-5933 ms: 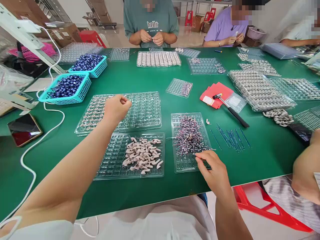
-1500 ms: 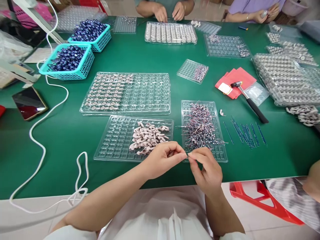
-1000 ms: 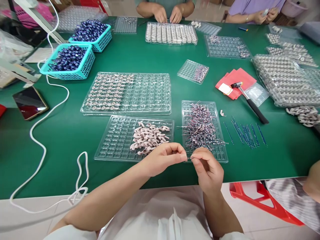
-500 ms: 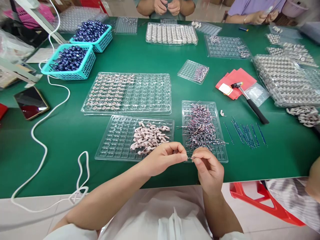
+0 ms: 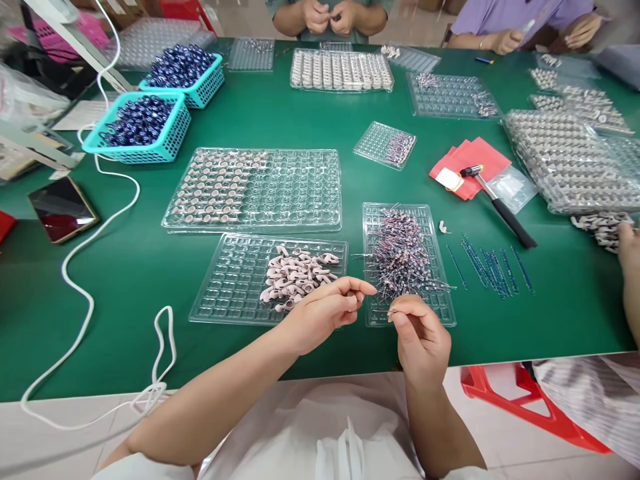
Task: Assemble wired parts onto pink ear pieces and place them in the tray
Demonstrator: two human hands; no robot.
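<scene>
My right hand [image 5: 423,337] pinches a small wired part [image 5: 385,311] between thumb and fingertips, its thin wires pointing left. Beside it, my left hand [image 5: 325,310] has its index finger stretched toward the wired parts and its other fingers curled; nothing shows in its grasp. A heap of small wired parts [image 5: 400,250] lies on a clear plastic tray [image 5: 443,313] just beyond my hands. To the left, pale earphone shells [image 5: 295,273] are piled on another clear tray [image 5: 220,287]. Behind that, a larger tray [image 5: 300,187] holds similar shells in rows on its left half.
Blue strips [image 5: 493,270] and a black-handled hammer [image 5: 505,213] on red bags [image 5: 450,160] lie to the right. Turquoise baskets [image 5: 177,133] of dark blue parts, a phone [image 5: 64,208] and a white cable [image 5: 87,267] are left. A co-worker's hand [image 5: 629,260] touches shells at right.
My left fingertips have let go of the wires and moved up and apart from my right hand, the index finger extending. A co-worker's hand has reached in at the right edge.
</scene>
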